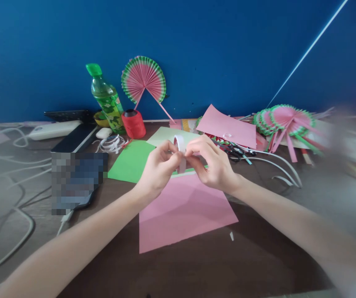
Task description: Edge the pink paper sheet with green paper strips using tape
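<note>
Left hand (159, 167): fingers gripping a tape roll (181, 142). Right hand (211, 161): fingers pinching at its edge. Pink sheet (184, 219): lying unpleated. Pleated fan (143, 74): leaning, seemingly finished.

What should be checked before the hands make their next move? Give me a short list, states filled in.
1. Tape roll secured: ok, the left hand holds it on edge.
2. Tape end gripped by the right hand: cannot tell, its fingertips are at the roll but no loose end shows clearly.
3. Front pink sheet flat: ok, it lies on the table below the hands.
4. Table free of scraps: not ok, a white scrap lies near the sheet's right corner.
5. Phone off the front sheet: ok, it lies apart, to the left.
</note>
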The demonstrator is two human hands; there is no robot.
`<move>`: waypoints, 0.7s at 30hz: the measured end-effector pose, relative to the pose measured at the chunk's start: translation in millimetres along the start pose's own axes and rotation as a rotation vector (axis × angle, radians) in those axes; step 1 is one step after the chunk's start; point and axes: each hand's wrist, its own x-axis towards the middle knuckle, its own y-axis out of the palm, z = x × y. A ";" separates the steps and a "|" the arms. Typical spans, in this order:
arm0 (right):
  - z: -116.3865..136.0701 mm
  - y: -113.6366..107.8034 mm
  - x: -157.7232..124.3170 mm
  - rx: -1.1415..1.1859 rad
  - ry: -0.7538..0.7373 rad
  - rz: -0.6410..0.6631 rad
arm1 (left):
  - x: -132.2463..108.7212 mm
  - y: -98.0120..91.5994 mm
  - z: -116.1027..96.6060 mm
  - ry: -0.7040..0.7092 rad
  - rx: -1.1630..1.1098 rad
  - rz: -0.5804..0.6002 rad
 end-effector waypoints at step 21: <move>0.1 1.2 3.7 0.100 0.351 -0.022 | 0.4 -2.4 -1.0 0.059 0.135 -0.023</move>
